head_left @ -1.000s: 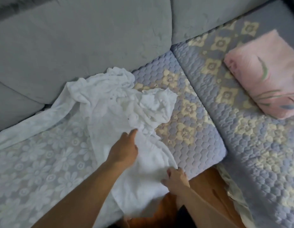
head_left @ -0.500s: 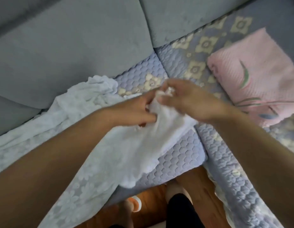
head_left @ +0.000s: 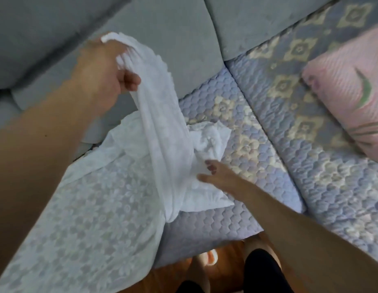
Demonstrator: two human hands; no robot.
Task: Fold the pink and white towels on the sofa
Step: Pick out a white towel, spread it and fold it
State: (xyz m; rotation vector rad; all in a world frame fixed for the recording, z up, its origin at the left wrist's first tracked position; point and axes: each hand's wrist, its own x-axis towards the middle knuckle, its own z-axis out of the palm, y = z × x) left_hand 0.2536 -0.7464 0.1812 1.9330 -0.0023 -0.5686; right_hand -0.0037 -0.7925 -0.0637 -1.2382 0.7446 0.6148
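My left hand (head_left: 105,75) grips one end of the white towel (head_left: 162,132) and holds it raised in front of the grey backrest. The towel hangs down in a twisted strip, its lower part bunched on the seat. My right hand (head_left: 215,176) lies low on that bunched part with fingers stretched out, touching the cloth. A folded pink towel (head_left: 348,85) with green stripes lies on the seat at the far right, apart from both hands.
The sofa seat carries a quilted lilac cover (head_left: 268,144) with yellow flower patches. A white lace throw (head_left: 82,218) covers the left seat and drapes over its front edge. Grey back cushions (head_left: 162,39) stand behind. My feet are on the wooden floor (head_left: 228,261) below.
My left hand has lifted the towel's end up and to the left. My right hand let go of it and dropped down to the bunched cloth on the seat.
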